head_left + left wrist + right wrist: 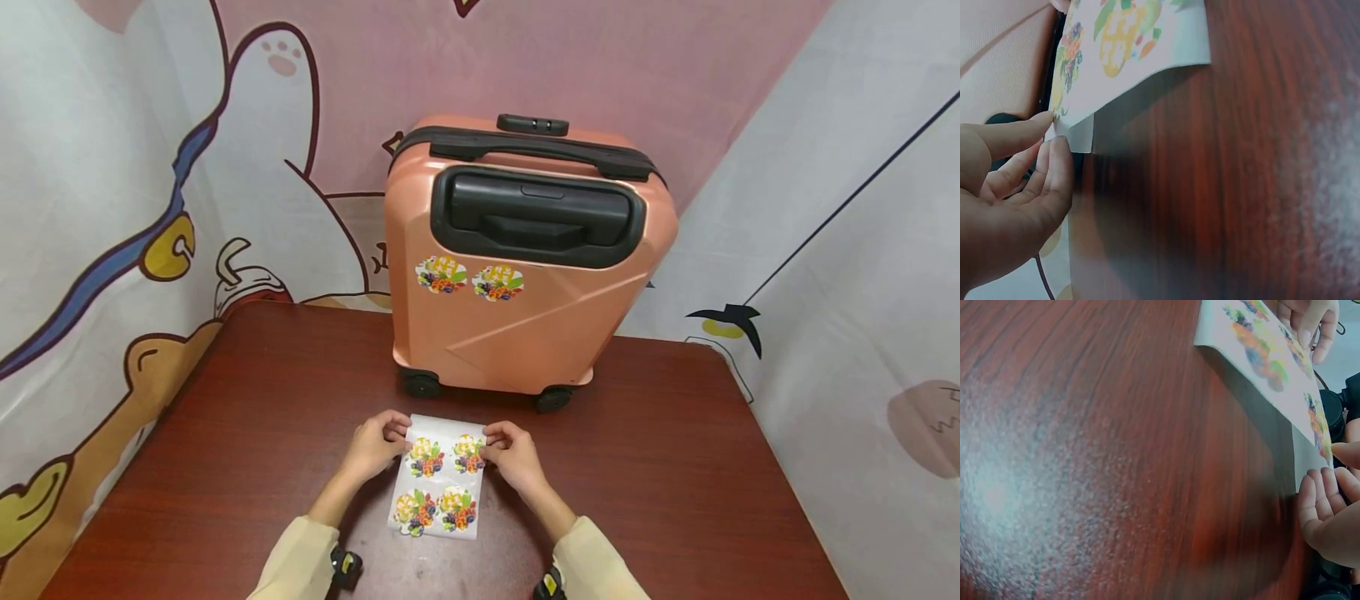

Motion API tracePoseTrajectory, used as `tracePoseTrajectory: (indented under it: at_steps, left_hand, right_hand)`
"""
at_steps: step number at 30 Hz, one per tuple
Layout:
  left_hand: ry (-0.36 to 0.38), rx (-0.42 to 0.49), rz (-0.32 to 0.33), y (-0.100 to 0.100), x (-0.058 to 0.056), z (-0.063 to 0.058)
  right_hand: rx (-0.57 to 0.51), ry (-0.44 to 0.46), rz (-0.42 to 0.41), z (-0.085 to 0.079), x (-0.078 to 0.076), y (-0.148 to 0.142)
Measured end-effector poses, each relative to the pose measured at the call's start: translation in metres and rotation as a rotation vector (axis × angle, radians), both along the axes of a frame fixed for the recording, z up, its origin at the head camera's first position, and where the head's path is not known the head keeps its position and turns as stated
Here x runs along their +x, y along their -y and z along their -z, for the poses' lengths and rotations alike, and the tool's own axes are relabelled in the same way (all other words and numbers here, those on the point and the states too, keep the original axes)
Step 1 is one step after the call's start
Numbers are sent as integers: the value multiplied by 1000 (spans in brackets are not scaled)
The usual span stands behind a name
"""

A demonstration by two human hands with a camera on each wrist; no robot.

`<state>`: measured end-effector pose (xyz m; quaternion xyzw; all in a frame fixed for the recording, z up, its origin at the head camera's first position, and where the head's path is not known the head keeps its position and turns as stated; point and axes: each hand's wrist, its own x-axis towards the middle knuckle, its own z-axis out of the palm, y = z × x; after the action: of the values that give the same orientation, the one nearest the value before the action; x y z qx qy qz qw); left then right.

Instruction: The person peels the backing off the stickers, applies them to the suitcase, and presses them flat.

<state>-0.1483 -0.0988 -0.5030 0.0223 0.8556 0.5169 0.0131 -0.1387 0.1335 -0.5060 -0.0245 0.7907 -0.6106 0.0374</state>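
A white sheet of fruit stickers (446,427) is held just above the brown table, in front of the suitcase. My left hand (373,448) pinches its upper left edge between thumb and fingers. At the opposite edge, my right hand (516,457) grips the upper right corner the same way. Several colourful fruit stickers are on the sheet. In the left wrist view the near edge of the sheet (1179,53) curves up off the wood, and a flap shows beneath it by the fingertips. Two matching stickers (441,275) sit side by side on the suitcase front.
Upright at the back of the table (660,467) stands a rose-gold suitcase (517,333) with black handles and wheels (553,398). Behind it hangs a cartoon-printed cloth (562,58), which also lines both sides.
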Motion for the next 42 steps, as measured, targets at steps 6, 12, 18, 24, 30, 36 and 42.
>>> tracePoseTrajectory:
  at_steps: [6,12,18,24,30,36,42]
  left_hand:
    - [-20,16,-2,-3,0,-5]
    - [-42,88,5,-4,-1,-9]
    - [-44,129,-1,-5,0,-13]
    - [-46,111,-1,-6,1,-13]
    - [-72,93,-10,-7,1,-16]
    - [-111,90,-1,-8,2,-18]
    - [-124,86,2,-10,3,-20]
  right_hand:
    - [-3,1,17,-4,-1,1]
    - [9,-32,44,-6,0,0]
    - [36,-35,68,-6,-1,0]
    - [85,-78,78,-6,-1,2]
    - [125,-104,73,-8,0,3]
    - [145,-131,81,-12,1,4]
    - [164,-142,88,-13,2,3]
